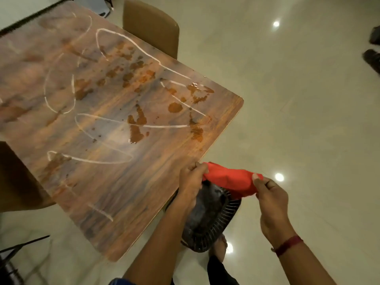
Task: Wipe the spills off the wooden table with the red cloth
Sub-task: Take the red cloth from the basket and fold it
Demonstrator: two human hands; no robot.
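Note:
The wooden table (102, 182) fills the left and middle of the view. Orange-brown spills (135, 126) and white smeared loops cover much of its far and right part. Off the table's near right edge, both hands stretch the red cloth (228, 178) between them in the air. My left hand (192, 179) grips the cloth's left end. My right hand (269, 196) pinches its right end. The cloth hangs above a black slatted bin (209, 221) on the floor.
A tan chair (152, 25) stands at the table's far side, and another brown seat (14, 177) sits at the left edge. Glossy pale floor lies to the right. Dark shoes of another person (372, 56) show at the far right. My foot is beside the bin.

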